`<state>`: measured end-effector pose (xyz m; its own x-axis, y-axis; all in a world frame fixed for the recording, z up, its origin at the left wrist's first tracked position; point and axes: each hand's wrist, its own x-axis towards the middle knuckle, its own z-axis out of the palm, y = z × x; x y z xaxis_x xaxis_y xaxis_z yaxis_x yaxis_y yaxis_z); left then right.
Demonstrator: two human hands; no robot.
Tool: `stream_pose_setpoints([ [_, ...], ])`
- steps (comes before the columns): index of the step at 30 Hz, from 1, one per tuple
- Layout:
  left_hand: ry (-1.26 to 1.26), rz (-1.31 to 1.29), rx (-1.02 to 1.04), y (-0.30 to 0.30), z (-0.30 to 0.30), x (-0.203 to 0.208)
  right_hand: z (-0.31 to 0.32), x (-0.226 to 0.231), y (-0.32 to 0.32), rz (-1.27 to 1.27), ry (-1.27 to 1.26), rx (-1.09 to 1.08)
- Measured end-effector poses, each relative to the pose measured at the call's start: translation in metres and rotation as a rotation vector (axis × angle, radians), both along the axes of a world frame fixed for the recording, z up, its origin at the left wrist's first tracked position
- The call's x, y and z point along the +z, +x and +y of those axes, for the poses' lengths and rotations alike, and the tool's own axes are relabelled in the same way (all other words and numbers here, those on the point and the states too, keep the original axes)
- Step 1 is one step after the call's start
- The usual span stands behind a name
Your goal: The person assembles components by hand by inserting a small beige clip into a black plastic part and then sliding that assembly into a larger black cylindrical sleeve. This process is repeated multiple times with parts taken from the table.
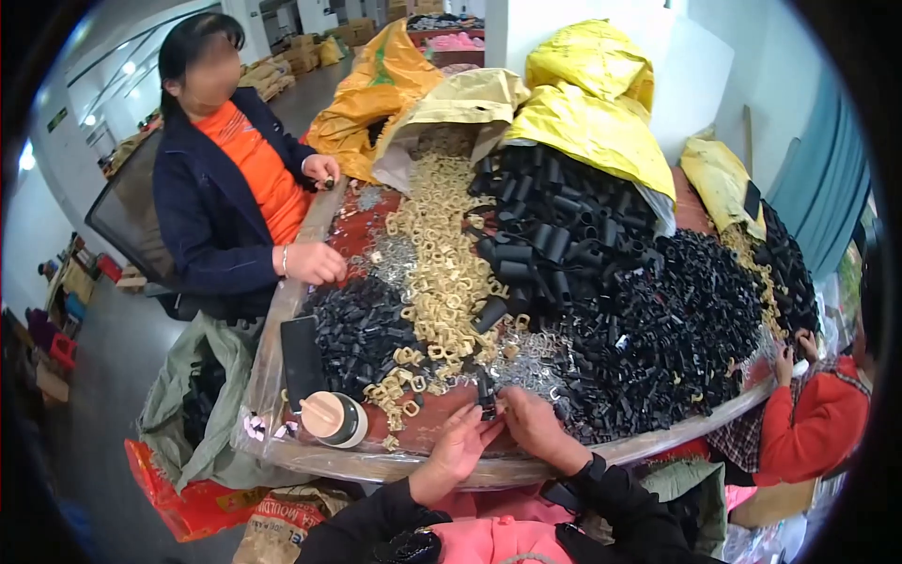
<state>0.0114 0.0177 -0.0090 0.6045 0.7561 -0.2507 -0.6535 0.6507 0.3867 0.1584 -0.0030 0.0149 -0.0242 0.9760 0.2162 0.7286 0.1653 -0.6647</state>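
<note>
Close to the near table edge, my left hand [458, 449] and my right hand [537, 428] meet. Between their fingertips is a small black plastic part [486, 406], standing roughly upright. The left fingers grip it from the left side. My right fingers are pinched together right beside it; whether they hold a second, smaller piece is hidden. Just beyond the hands lie thin silver metal pieces [537, 362]. Brass-coloured rings [449, 282] form a long heap running away from me, some loose ones near my left hand.
Black tubes [554, 230] and small black parts [648, 348] pile up at right. A lidded cup [334, 420] and dark phone [301, 357] stand near the left edge. Yellow sacks [592, 122] spill onto the table. One co-worker [235, 188] sits left, another [813, 423] works at right.
</note>
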Motion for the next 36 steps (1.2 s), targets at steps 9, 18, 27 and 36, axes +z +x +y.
stream_pose_setpoints([
  [9,0.067,0.016,-0.056,-0.011,-0.017,0.0,-0.036,0.019,0.0,0.238,-0.051,0.189],
  [18,0.036,0.088,-0.081,-0.007,-0.01,0.014,-0.029,0.002,0.013,0.47,-0.127,-0.159],
  [27,0.117,0.161,-0.207,-0.012,-0.013,0.011,-0.026,0.025,0.008,0.637,-0.102,0.049],
  [36,0.055,0.116,-0.248,-0.015,-0.021,0.006,-0.028,0.021,0.0,0.584,-0.125,0.154],
])
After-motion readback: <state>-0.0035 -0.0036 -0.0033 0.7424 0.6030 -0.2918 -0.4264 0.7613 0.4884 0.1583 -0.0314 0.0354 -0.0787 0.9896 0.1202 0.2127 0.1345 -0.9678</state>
